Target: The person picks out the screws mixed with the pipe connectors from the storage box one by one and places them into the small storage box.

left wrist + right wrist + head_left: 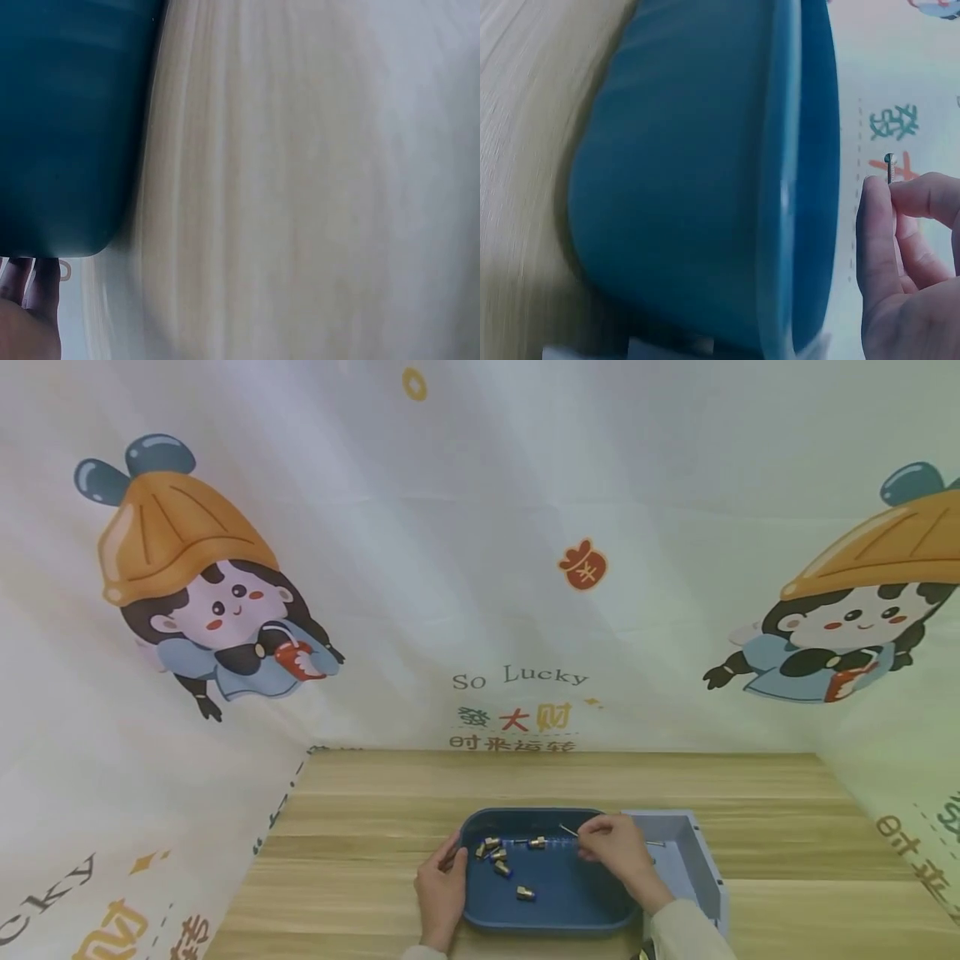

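A blue tray [555,906] stands on the table with several brass fittings [526,893] with blue ends inside, mostly toward its left. My left hand [441,889] grips the tray's left side, thumb at the rim and fingers along the outer wall. In the left wrist view two of its fingers [45,289] meet the tray's wall. Above the tray's right part, my right hand [613,847] pinches a thin screw [568,831] between thumb and forefinger. Its head pokes out beyond the fingertips in the right wrist view.
A grey bin [708,868] sits against the tray's right side, partly hidden by my right forearm. Another screw [656,843] lies at this bin's far end. Printed cloth [517,568] walls the wooden table [360,860] at the back and both sides.
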`<move>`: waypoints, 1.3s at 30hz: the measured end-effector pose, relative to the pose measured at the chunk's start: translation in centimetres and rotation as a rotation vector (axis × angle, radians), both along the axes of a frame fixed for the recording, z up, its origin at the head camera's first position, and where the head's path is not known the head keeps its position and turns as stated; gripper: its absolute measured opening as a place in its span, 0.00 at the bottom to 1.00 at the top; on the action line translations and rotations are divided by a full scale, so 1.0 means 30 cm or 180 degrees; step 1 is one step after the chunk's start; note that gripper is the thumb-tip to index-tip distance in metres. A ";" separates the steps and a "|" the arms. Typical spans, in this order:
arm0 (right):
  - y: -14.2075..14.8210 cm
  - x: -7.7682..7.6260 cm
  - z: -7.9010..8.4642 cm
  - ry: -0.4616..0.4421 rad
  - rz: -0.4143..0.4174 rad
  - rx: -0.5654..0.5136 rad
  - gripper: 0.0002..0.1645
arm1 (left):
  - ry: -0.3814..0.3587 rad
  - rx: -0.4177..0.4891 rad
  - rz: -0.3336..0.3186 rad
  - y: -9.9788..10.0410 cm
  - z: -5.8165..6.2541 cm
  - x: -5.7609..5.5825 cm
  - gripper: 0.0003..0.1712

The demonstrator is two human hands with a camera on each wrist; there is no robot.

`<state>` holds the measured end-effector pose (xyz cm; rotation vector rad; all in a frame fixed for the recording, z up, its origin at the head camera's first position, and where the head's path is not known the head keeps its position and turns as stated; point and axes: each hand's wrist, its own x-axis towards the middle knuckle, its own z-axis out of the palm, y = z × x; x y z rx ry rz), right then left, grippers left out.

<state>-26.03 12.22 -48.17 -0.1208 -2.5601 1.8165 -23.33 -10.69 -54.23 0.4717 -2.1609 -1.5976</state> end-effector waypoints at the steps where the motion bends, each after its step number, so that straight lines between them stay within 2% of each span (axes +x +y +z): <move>1: 0.009 0.001 0.004 -0.0003 -0.0008 -0.0047 0.05 | 0.0010 0.0000 -0.0011 -0.001 0.000 0.000 0.15; 5: 0.046 0.009 0.021 0.0017 -0.0033 -0.0116 0.06 | 0.0012 -0.0006 -0.0005 -0.005 0.002 0.000 0.15; 12: 0.126 0.035 0.043 -0.0030 -0.0151 -0.0021 0.08 | -0.0051 -0.0053 0.0049 -0.009 0.004 -0.002 0.15; 22: 0.239 0.053 -0.002 -0.0141 -0.0293 0.0191 0.11 | -0.0123 -0.0063 0.0043 -0.013 0.001 -0.004 0.16; 29: 0.273 0.062 -0.034 -0.0136 -0.0393 0.0234 0.10 | -0.0076 -0.0045 0.0008 -0.009 0.008 0.000 0.16; 32: 0.282 0.062 -0.043 -0.0079 -0.0417 0.0487 0.09 | -0.0079 -0.0048 0.0000 -0.005 0.005 -0.002 0.16; 36: 0.289 0.065 -0.064 0.0124 -0.0414 0.1044 0.07 | -0.0099 -0.0048 0.0006 0.000 0.000 -0.003 0.16; 39: 0.288 0.062 -0.087 0.0282 -0.0403 0.1300 0.05 | -0.0070 -0.0052 0.0012 0.003 0.000 -0.004 0.16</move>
